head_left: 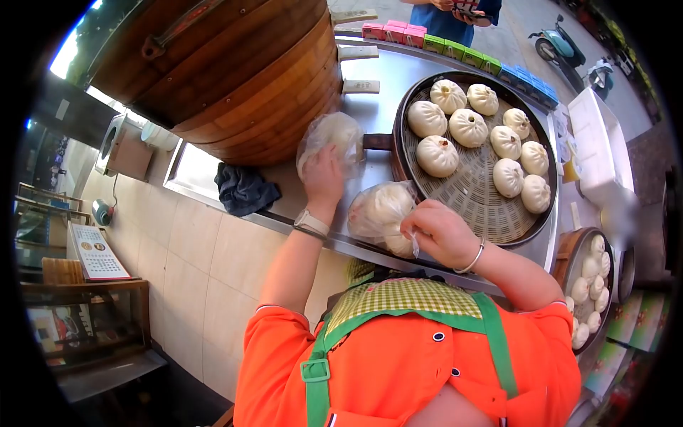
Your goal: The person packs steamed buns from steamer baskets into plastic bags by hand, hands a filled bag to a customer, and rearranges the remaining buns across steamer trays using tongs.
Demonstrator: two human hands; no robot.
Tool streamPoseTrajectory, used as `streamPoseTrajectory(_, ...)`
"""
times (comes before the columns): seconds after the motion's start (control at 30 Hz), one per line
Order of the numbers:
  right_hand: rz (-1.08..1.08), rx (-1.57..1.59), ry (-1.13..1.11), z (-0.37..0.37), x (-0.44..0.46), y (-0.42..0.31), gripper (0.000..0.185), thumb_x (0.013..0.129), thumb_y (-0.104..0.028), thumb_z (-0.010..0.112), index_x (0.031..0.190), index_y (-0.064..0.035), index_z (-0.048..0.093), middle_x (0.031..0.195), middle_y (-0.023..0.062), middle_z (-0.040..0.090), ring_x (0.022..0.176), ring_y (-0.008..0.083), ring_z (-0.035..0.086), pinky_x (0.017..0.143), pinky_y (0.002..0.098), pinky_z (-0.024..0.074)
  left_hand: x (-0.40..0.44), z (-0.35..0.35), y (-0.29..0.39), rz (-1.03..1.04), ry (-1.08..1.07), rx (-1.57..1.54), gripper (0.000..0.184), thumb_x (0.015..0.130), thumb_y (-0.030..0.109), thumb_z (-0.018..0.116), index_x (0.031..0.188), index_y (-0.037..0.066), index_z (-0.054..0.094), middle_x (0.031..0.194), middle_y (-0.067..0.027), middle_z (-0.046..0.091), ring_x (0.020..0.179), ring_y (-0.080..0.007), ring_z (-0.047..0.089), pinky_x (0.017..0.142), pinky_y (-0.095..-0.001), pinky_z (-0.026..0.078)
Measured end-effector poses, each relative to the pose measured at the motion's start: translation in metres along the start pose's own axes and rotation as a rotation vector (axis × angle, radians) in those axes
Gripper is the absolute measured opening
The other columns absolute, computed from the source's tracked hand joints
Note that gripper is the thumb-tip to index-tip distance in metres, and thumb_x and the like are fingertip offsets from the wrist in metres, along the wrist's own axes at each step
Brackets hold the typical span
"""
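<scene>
My left hand (324, 178) is against a clear plastic bag of white buns (333, 139) beside the tall steamer stack; its fingers are partly hidden by the bag. With its fingers pinched, my right hand (437, 231) holds the gathered edge of a second clear bag of buns (384, 210) at the front edge of the metal counter. Right behind it lies a round steamer tray (466, 196) with several pleated buns (468, 128) along its back and right side; its woven base shows at the front and middle.
A tall wooden steamer stack (249, 85) stands at the left, a dark cloth (245, 189) below it. Small coloured boxes (455, 50) line the counter's back edge. At the right are a white foam box (601, 142) and another bun tray (569, 260). A person (455, 18) stands beyond.
</scene>
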State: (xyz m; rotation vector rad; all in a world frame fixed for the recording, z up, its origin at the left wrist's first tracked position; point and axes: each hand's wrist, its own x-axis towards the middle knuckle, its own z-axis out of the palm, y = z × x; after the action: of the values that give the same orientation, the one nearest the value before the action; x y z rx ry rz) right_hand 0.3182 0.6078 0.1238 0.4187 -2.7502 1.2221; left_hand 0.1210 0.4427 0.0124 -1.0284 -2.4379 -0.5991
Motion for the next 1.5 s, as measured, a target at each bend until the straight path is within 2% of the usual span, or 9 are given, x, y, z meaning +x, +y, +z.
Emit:
streamPoseTrajectory(0.07, 0.015, 0.015, 0.021, 0.000, 0.000, 0.001, 0.009, 0.071, -0.003, 0.053, 0.079, -0.0069, 0.056, 0.076, 0.0061, 0.056, 0.078, 0.0264, 0.050, 0.073, 0.0354, 0.0419, 0.006, -0.010, 0.000, -0.608, 0.109, -1.101, 0.040, 0.082, 0.028, 0.058, 0.109, 0.002, 0.046, 0.086, -0.0132, 0.060, 0.082, -0.0255, 0.058, 0.078, -0.0341, 0.043)
streamPoseTrajectory(0.2, 0.041, 0.045, 0.034, 0.003, 0.004, -0.002, 0.013, 0.071, -0.001, 0.054, 0.082, -0.0073, 0.054, 0.076, 0.0045, 0.056, 0.076, 0.0234, 0.052, 0.071, 0.0325, 0.0426, 0.017, -0.036, 0.019, -0.577, 0.018, -1.132, 0.032, 0.087, 0.021, 0.051, 0.111, 0.001, 0.043, 0.086, -0.0121, 0.060, 0.081, -0.0186, 0.059, 0.075, -0.0286, 0.044)
streamPoseTrajectory(0.3, 0.146, 0.097, 0.057, 0.004, 0.012, -0.005, 0.012, 0.071, -0.006, 0.053, 0.083, -0.0069, 0.055, 0.076, 0.0068, 0.055, 0.074, 0.0234, 0.052, 0.069, 0.0336, 0.0426, 0.022, -0.042, 0.040, -0.308, -0.010, -0.538, 0.025, 0.088, 0.012, 0.046, 0.110, 0.001, 0.042, 0.086, -0.0104, 0.060, 0.079, -0.0142, 0.057, 0.073, -0.0263, 0.044)
streamPoseTrajectory(0.47, 0.119, 0.283, 0.185, -0.014, 0.046, -0.014, 0.017, 0.069, -0.009, 0.052, 0.085, -0.0043, 0.053, 0.070, 0.0074, 0.054, 0.061, 0.0186, 0.053, 0.058, 0.0298, 0.0427, 0.057, -0.095, 0.020, -0.640, -0.030, -1.818, 0.020, 0.087, 0.004, 0.040, 0.107, 0.003, 0.044, 0.068, -0.0027, 0.046, 0.059, -0.0106, 0.045, 0.063, -0.0265, 0.042)
streamPoseTrajectory(0.63, 0.406, 0.706, 0.221, -0.059, 0.085, -0.021, 0.026, 0.074, -0.004, 0.052, 0.099, -0.0014, 0.047, 0.061, 0.0018, 0.049, 0.054, 0.0078, 0.048, 0.051, 0.0209, 0.0385, 0.086, -0.171, 0.037, -0.605, -0.178, -1.656, 0.026, 0.088, 0.007, 0.040, 0.113, 0.003, 0.043, 0.079, -0.0068, 0.053, 0.050, -0.0063, 0.040, 0.055, -0.0236, 0.040)
streamPoseTrajectory(0.83, 0.198, 0.461, 0.426, -0.091, 0.124, -0.032, 0.022, 0.081, -0.009, 0.048, 0.102, -0.0039, 0.044, 0.062, 0.0033, 0.049, 0.056, 0.0106, 0.048, 0.053, 0.0239, 0.0386, 0.104, -0.206, 0.080, -0.488, -0.433, -1.755, 0.039, 0.087, 0.009, 0.041, 0.123, -0.002, 0.031, 0.109, -0.0263, 0.051, 0.069, -0.0168, 0.059, 0.069, -0.0298, 0.048)
streamPoseTrajectory(1.07, -0.278, -0.434, 0.630, -0.098, 0.138, -0.018, 0.021, 0.080, -0.007, 0.048, 0.100, -0.0065, 0.044, 0.080, 0.0148, 0.057, 0.074, 0.0327, 0.056, 0.067, 0.0396, 0.0447, 0.147, -0.153, 0.110, -0.593, -0.410, -1.921, 0.041, 0.080, 0.003, 0.039, 0.119, -0.004, 0.035, 0.098, -0.0125, 0.054, 0.084, -0.0213, 0.055, 0.078, -0.0319, 0.044)
streamPoseTrajectory(1.3, -0.181, -0.640, 0.694, -0.122, 0.085, 0.000, 0.043, 0.073, -0.002, 0.050, 0.116, -0.0052, 0.044, 0.108, 0.0193, 0.050, 0.103, 0.0322, 0.049, 0.086, 0.0379, 0.0418, 0.257, -0.105, 0.151, -0.592, -0.202, -1.869, 0.029, 0.078, 0.000, 0.043, 0.107, -0.007, 0.041, 0.089, -0.0155, 0.050, 0.083, -0.0271, 0.050, 0.077, -0.0334, 0.044)
streamPoseTrajectory(1.5, 0.082, -0.588, 0.466, -0.131, -0.041, -0.008, 0.048, 0.070, -0.001, 0.057, 0.117, -0.0046, 0.046, 0.118, 0.0161, 0.045, 0.111, 0.0346, 0.043, 0.094, 0.0415, 0.0363, 0.362, -0.053, 0.153, -0.711, -0.179, -1.647, 0.018, 0.079, 0.003, 0.050, 0.097, -0.001, 0.051, 0.073, -0.0100, 0.052, 0.060, -0.0198, 0.052, 0.051, -0.0275, 0.043)
